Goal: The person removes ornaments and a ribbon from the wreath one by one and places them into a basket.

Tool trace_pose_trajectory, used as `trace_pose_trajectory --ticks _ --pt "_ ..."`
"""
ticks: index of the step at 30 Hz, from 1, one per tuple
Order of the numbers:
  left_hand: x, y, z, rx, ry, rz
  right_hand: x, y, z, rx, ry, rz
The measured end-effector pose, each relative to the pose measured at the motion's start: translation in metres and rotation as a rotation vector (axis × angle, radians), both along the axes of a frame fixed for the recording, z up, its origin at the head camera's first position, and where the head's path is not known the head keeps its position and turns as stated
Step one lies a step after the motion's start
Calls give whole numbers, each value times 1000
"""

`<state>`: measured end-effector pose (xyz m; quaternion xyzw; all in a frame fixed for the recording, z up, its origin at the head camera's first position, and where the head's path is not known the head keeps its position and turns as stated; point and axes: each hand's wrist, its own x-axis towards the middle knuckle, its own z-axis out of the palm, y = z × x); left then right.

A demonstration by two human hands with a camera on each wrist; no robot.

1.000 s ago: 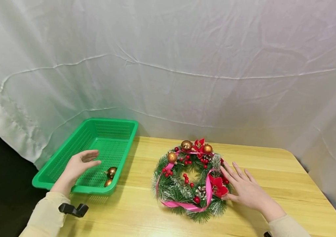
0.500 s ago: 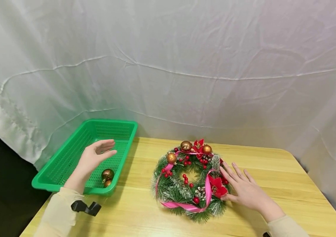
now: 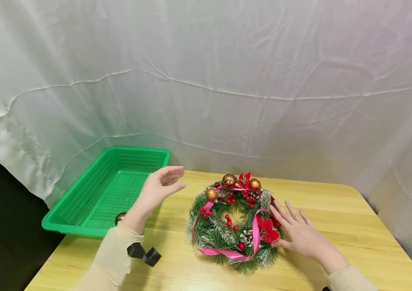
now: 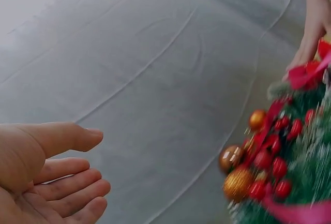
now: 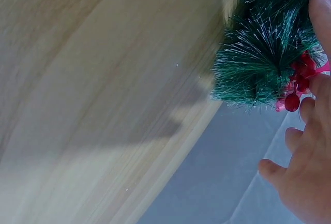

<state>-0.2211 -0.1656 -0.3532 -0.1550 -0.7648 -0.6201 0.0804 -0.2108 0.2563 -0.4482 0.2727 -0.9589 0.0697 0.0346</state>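
Your right hand point(image 3: 302, 234) rests, fingers spread, against the right side of the wreath point(image 3: 217, 238) on the table point(image 3: 340, 210), maybe to stop it sliding. Your left hand point(image 3: 155, 192) is loose and empty near the green basket point(image 3: 109, 194), which likely sits close so its ball point(image 3: 120, 218) is easy to reach
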Motion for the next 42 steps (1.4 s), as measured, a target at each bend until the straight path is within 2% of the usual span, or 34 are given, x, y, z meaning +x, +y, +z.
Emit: trace_pose_trajectory --ticks 3,9,15,18,21,25,28,30,37,42 --pt "-6 21 -6 35 -4 -32 1 1 -1 -5 -5 -3" --pt "-24 49 -32 95 -16 -60 2 2 -1 -16 17 8" --pt "-37 61 -54 86 1 -42 2 1 -1 -4 10 5" --pt "-41 62 -65 53 5 -25 1 0 0 2 6 5" --pt "-37 65 -62 14 -16 -37 3 -1 0 0 12 6" --pt "-40 69 -70 -1 -45 -67 4 -1 1 -5 31 12" --pt "-51 69 -87 -1 -48 -79 4 -1 0 -11 37 17" --pt "-53 69 -91 -15 -43 -89 3 -1 -1 -16 42 21" --pt "-56 69 -94 -90 -16 -77 3 0 -2 -22 37 17" --pt "-57 70 -94 -77 -16 -61 4 0 -1 -19 39 19"
